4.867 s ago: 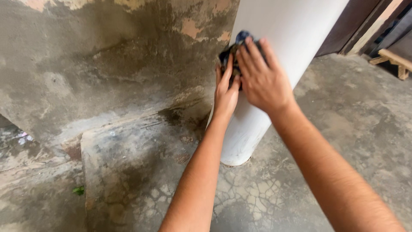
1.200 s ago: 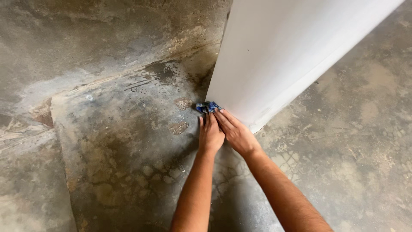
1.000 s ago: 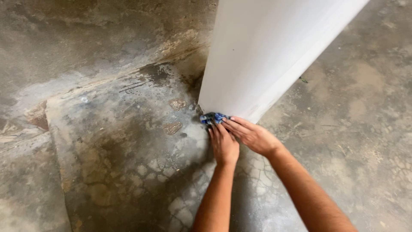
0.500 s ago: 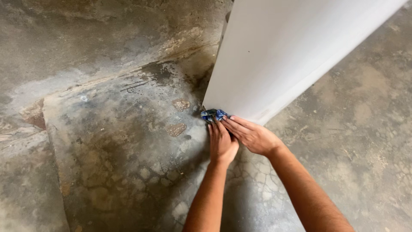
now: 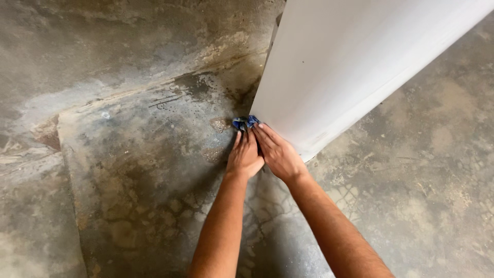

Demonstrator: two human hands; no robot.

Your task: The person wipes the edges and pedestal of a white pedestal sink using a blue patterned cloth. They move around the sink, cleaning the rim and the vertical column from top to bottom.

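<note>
We press a small blue rag (image 5: 245,122) against the foot of a white column (image 5: 350,67), right where the column meets the concrete floor (image 5: 154,170). The rag is bunched into a tight wad, dark blue with lighter blue folds, and only its far end shows beyond our fingertips; the rest lies hidden under our hands. It touches both the column's base and the floor.

Our left hand (image 5: 245,154) lies flat, fingers straight and close together, pointing at the rag and bearing down on its near edge. Our right hand (image 5: 278,152) rests just beside the left, touching it along the thumb side, fingers also extended and held together, their tips on the rag and against the column's lower edge. Neither hand pinches the cloth; both push it down with flat fingers.

The column is smooth and clean white, leaning across the upper right of the view. The floor around it is grey, stained and cracked, with dark damp patches near the column's base and a raised slab edge (image 5: 67,154) off to the left.
</note>
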